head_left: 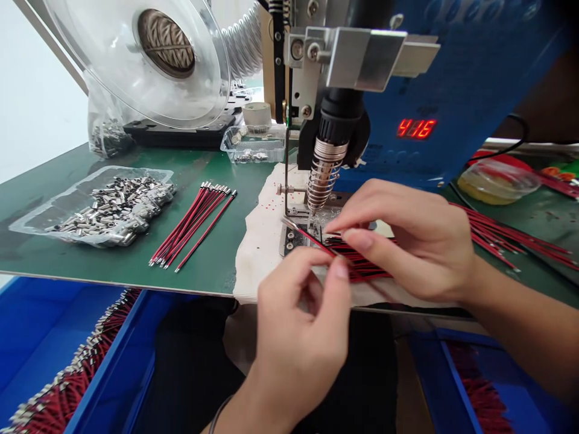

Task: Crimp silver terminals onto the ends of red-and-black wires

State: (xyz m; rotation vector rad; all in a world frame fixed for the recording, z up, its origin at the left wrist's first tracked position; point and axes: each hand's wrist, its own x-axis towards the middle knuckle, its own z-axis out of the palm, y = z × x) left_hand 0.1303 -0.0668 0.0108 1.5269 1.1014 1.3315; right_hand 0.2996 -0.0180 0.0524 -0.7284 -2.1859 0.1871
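Note:
My left hand (303,331) pinches a red-and-black wire (312,238) between thumb and fingers. The wire slants up to the left, and its silvery metal end lies near the small metal fixture (289,238) below the soldering head (326,172). Just to the right, my right hand (407,241) hovers with curled fingers, thumb and index tip slightly apart; no object shows clearly between them. Beneath both hands, a bundle of red and black wires (362,265) rests on a pale cloth (257,241).
Left on the green table (199,160) are a row of capped wires (192,223) and a clear tray (27,223) of metal caps. A blue machine (407,163) stands behind. More wires (497,235) lie right. Blue bins (113,367) of wires sit below the edge.

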